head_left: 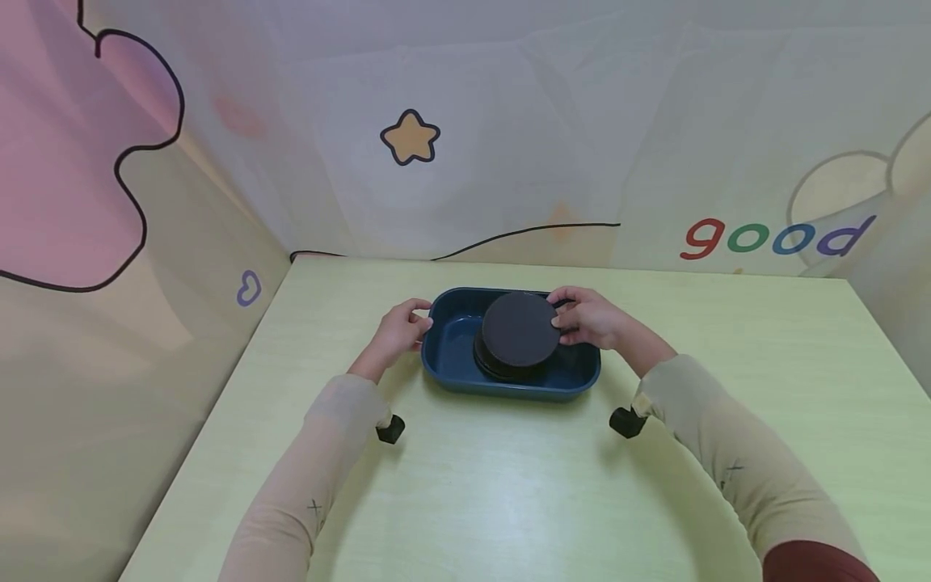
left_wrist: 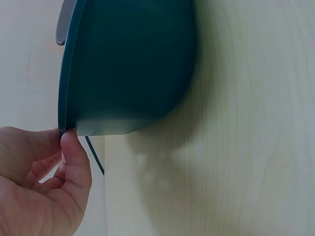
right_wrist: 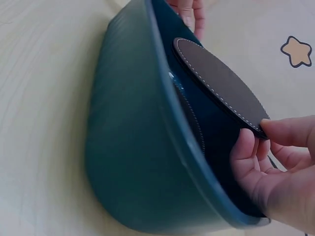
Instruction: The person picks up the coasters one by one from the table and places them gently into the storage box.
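Observation:
A dark blue-green rectangular bin (head_left: 454, 378) with rounded corners stands on the table. My left hand (head_left: 402, 330) pinches the bin's left rim between thumb and fingers, as the left wrist view also shows. On the other side, my right hand (head_left: 592, 318) pinches the edge of a round dark brown coaster (right_wrist: 221, 81) with pale stitching round its border. That coaster is tilted and held above the bin's floor. Below it, more round dark coasters (head_left: 489, 368) lie in the bin, mostly hidden by the held one; how many cannot be told.
The pale wood-grain table (head_left: 480, 501) reaches to a printed cloth backdrop (head_left: 509, 145) behind and at the left. A black wrist device (head_left: 391, 429) hangs under the left sleeve, and another black device (head_left: 627, 422) under the right one.

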Action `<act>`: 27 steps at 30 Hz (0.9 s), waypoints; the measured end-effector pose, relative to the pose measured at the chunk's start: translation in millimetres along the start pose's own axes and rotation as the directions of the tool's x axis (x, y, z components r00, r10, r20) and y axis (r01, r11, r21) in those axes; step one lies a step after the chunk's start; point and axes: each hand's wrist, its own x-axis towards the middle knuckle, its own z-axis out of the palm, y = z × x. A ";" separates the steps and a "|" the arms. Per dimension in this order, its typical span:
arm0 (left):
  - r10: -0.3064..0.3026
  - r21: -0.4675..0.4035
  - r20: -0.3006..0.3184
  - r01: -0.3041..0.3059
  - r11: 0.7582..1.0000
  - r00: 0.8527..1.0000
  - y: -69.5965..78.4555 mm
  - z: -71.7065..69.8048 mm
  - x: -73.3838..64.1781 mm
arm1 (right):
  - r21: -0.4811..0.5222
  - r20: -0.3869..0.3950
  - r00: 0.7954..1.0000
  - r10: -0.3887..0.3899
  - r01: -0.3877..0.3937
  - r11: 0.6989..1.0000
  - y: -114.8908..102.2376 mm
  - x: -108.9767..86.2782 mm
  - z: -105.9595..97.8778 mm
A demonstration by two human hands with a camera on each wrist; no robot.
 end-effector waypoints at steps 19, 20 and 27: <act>-0.021 -0.001 0.001 0.021 1.000 1.000 0.6 0.0 0.4 | -0.011 -0.084 0.993 0.079 -0.080 0.997 13.0 16.5 22.3; -0.021 -0.001 0.002 0.021 1.000 1.000 0.8 0.0 0.3 | -0.031 -0.097 0.992 0.078 -0.081 0.996 13.6 17.2 23.1; -0.017 -0.002 0.002 0.017 1.000 1.000 0.8 -0.3 -0.2 | -0.182 -0.202 0.979 0.038 -0.075 0.981 23.5 25.7 26.5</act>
